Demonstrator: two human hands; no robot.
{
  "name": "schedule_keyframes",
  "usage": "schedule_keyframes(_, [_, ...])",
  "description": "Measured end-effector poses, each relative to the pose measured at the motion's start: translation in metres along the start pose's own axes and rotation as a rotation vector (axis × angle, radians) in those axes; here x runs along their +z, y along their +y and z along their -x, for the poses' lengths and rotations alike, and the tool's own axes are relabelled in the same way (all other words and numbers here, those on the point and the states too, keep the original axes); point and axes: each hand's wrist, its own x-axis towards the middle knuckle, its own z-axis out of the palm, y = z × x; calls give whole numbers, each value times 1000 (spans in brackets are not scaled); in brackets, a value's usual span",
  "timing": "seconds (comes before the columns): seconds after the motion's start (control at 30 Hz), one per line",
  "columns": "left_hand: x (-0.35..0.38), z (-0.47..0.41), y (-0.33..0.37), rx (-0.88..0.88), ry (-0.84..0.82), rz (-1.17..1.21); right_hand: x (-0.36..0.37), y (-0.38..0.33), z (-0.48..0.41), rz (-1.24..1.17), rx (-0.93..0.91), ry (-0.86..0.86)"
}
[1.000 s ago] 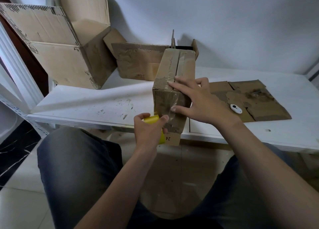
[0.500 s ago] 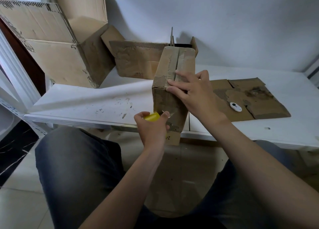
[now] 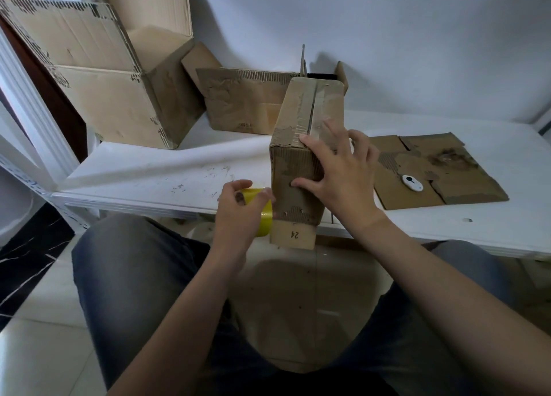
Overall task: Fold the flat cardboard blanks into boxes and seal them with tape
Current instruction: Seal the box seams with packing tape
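A narrow folded cardboard box [image 3: 301,118] stands at the front edge of the white table [image 3: 155,175], its top flaps closed along a middle seam. A flap marked 24 hangs below the table edge. My right hand [image 3: 340,169] presses on the box's near top corner and front face, fingers spread. My left hand [image 3: 238,213] grips a yellow tape roll [image 3: 262,213] held against the lower left of the box's front face. Clear tape shows along the top of the box.
A large open carton [image 3: 98,73] lies tilted at the back left. A smaller open box [image 3: 244,103] stands behind the folded one. A flat cardboard blank [image 3: 435,169] lies at the right with a white cutter [image 3: 412,182] on it. My knees are under the table.
My left hand has shifted the tape roll slightly down and left beside the box's front. My right hand slid along the near top corner, thumb now on the front face.
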Motion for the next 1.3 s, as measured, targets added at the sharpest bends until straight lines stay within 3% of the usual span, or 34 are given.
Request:
schedule_keyframes(0.3, [-20, 19, 19, -1, -106, -10, -11, -4, 13, 23, 12, -23])
schedule_keyframes(0.4, [-21, 21, 22, 1, -177, 17, -35, -12, 26, -204, 8, 58])
schedule_keyframes(0.57, [-19, 34, 40, -36, -290, 105, -63, -34, 47, -567, 74, -264])
schedule_keyframes(0.67, [-14, 42, 46, -18, -278, 84, -69, -35, 53, -667, 110, -278])
schedule_keyframes(0.83, [-2, 41, 40, 206, -134, -78, -84, -30, 48, -652, -14, -218])
schedule_keyframes(1.03, [6, 32, 47, 232, -109, -144, -97, -13, 39, -486, -174, -250])
schedule_keyframes(1.3, [9, 22, 65, 385, -114, -144, -104, 13, 22, -501, -268, -226])
